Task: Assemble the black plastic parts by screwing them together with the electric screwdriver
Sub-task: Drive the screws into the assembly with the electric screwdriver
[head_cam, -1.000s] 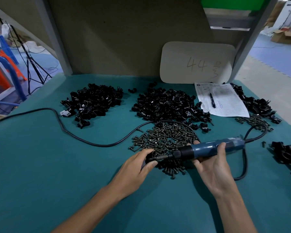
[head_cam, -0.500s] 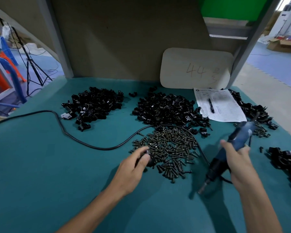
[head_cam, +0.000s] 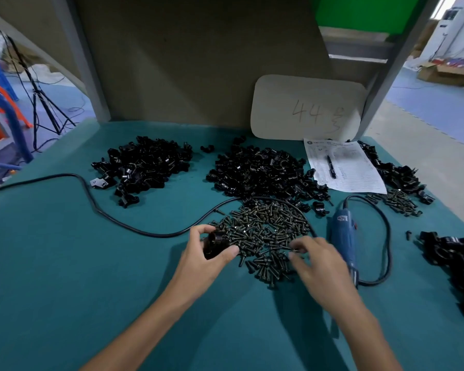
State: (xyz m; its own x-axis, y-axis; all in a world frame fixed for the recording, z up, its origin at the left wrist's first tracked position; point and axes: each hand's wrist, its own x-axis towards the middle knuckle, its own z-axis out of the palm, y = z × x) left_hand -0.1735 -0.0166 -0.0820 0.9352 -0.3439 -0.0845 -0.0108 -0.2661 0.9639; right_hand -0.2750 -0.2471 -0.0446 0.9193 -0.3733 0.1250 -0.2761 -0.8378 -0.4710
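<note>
My left hand [head_cam: 204, 259] grips a black plastic part [head_cam: 215, 243] at the left edge of the dark screw pile [head_cam: 263, 231]. My right hand [head_cam: 318, 266] has its fingertips pinched on a screw at the pile's right edge. The blue electric screwdriver [head_cam: 343, 238] lies on the teal table just right of that hand, tip toward me, nobody holding it. Two heaps of loose black parts lie farther back: a left heap [head_cam: 145, 167] and a middle heap [head_cam: 263, 172].
The screwdriver's black cable [head_cam: 91, 199] runs across the table and loops at its right. A paper sheet with a pen [head_cam: 343, 167] lies at back right, beside a white board [head_cam: 306, 108]. More black parts [head_cam: 456, 261] sit at the right edge, with a small screw pile [head_cam: 399, 202].
My right hand has laid the screwdriver down on the table and moved left to the screw pile. My left hand still holds the black part in about the same place.
</note>
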